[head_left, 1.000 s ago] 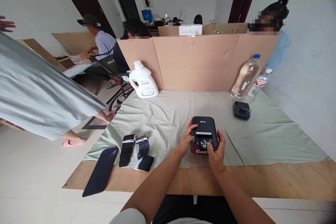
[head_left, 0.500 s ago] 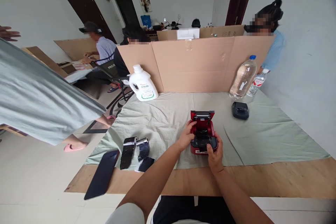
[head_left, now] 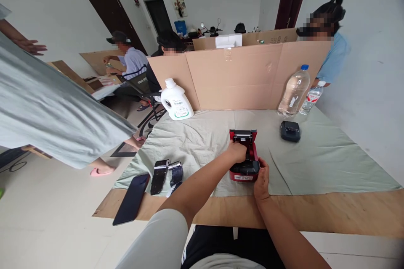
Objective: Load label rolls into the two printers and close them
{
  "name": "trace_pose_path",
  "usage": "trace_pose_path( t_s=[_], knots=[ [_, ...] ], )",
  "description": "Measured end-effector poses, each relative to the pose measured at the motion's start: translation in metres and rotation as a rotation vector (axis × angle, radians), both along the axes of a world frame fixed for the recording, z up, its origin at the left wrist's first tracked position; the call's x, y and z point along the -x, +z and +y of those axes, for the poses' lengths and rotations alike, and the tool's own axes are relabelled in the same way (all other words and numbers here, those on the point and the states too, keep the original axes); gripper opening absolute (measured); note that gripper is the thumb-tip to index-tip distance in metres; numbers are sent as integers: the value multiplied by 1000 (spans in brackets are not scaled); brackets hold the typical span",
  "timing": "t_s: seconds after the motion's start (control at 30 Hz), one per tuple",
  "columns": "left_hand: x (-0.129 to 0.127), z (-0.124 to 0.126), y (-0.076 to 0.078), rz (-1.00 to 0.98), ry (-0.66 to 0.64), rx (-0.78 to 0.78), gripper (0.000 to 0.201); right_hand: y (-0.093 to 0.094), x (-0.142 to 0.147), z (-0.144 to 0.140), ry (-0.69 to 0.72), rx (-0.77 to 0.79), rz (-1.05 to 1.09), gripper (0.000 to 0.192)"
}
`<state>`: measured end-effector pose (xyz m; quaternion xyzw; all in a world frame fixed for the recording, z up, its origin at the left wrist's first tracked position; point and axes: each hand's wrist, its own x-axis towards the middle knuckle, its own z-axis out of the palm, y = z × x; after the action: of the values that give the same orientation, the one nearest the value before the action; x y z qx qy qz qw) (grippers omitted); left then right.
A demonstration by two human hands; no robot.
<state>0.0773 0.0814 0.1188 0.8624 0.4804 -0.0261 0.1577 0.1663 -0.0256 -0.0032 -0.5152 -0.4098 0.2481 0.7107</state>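
A small red and black label printer (head_left: 243,178) stands on the cloth in front of me, with its hinged lid (head_left: 243,135) raised. My left hand (head_left: 237,151) reaches down into the printer's opened compartment. Its fingers are hidden inside, so what they touch does not show. Against the printer's right side rests my right hand (head_left: 261,180), its fingers curled round the edge and the thumb near the front corner. To the left lie a black label roll (head_left: 159,178) and a second, partly unrolled roll (head_left: 176,173), which my left forearm partly covers.
A black tablet or phone (head_left: 131,200) lies at the table's front left. Further back are a white jug (head_left: 177,100), a large water bottle (head_left: 293,93), a smaller bottle (head_left: 312,98) and a black device (head_left: 290,131). A cardboard partition (head_left: 236,82) closes the back; people surround it.
My left hand has gone from the printer's left edge into its compartment. My right thumb has come off the top of the printer's front, and that hand now lies along the side.
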Motion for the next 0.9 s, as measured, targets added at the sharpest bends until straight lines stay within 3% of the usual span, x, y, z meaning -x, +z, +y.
trace_pose_path(
  t_s=[0.2, 0.37, 0.47, 0.57, 0.63, 0.77, 0.9],
  knots=[
    [-11, 4, -1, -50, 88, 21, 24, -2, -4, 0, -42, 32, -58, 57],
    [16, -5, 14, -320, 72, 161, 38, 4, -7, 0, -57, 92, -41, 58],
    [56, -6, 24, -634, 76, 433, 40, 9, -6, -1, -49, 123, -13, 57],
    [118, 2, 30, -808, 136, 750, 46, 11, -4, -1, -71, 118, -11, 60],
    [166, 10, 29, -793, 278, 735, 48, 10, -4, -1, -73, 106, 8, 61],
    [248, 23, 12, -613, 579, 493, 41, 4, -5, 1, -74, 95, 1, 59],
    [284, 26, -17, -357, 654, 343, 36, 0, -7, 2, -26, 110, 17, 61]
  ],
)
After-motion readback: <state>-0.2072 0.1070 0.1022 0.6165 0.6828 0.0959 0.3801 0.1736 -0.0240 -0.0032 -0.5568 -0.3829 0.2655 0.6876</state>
